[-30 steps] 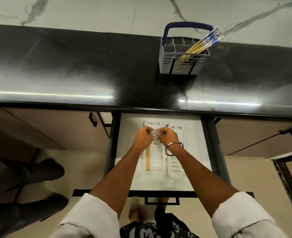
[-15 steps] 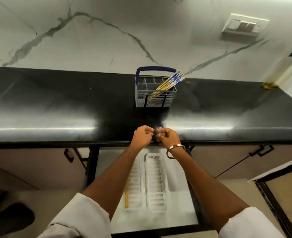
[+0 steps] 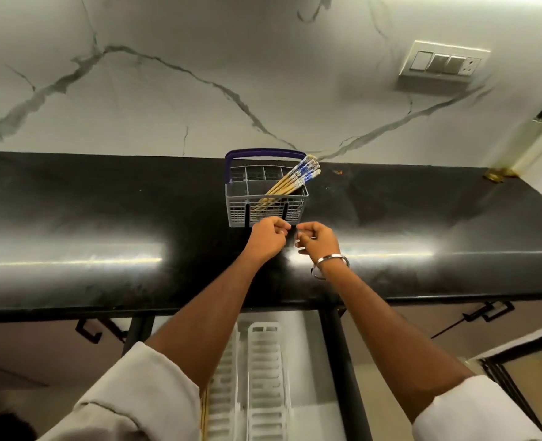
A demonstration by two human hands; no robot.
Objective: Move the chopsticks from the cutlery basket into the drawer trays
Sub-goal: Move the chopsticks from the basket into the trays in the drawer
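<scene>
A grey cutlery basket with a blue handle stands on the black counter near the wall. Several yellow chopsticks with blue-and-white tops lean to the right inside it. My left hand and my right hand hover side by side just in front of the basket, fingers curled, with nothing seen in them. Below the counter the open drawer holds two white slotted trays. Yellow chopsticks lie along the left tray, mostly hidden by my left arm.
The black counter runs the full width, with a marble wall behind. A switch plate is on the wall at upper right. Dark drawer rails flank the trays. Closed cabinet fronts with black handles sit on both sides.
Both hands have risen from the drawer trays up over the counter edge toward the basket, staying close together. The view has tilted upward.
</scene>
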